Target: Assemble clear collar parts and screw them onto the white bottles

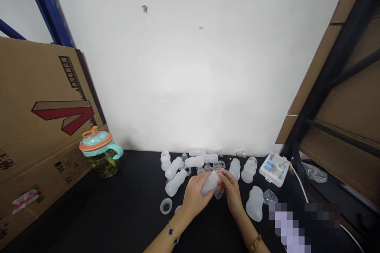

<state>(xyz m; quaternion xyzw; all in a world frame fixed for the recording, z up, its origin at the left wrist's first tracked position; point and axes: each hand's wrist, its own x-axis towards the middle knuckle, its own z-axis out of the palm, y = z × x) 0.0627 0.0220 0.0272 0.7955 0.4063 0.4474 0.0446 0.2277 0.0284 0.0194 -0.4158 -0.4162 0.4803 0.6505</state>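
Observation:
My left hand (196,191) is wrapped round a frosted white baby bottle (210,184), which tilts with its mouth toward the upper right. At that mouth the fingers of my right hand (231,189) are closed on the rim; whether a separate ring sits there I cannot tell. A clear cap (218,193) shows just below, between my hands. Behind them lie several more frosted bottles, among them one on its side (176,183) to the left. A bottle with a clear cap (249,170) stands to the right. A white collar ring (166,206) rests left of my left wrist.
A lidded jug (102,154) with green leaves stands at left beside a large cardboard box (44,126). To the right are a white power strip (274,168) with its cord, a loose bottle (254,204) and a clear cap (270,197). A white wall (202,87) closes the back.

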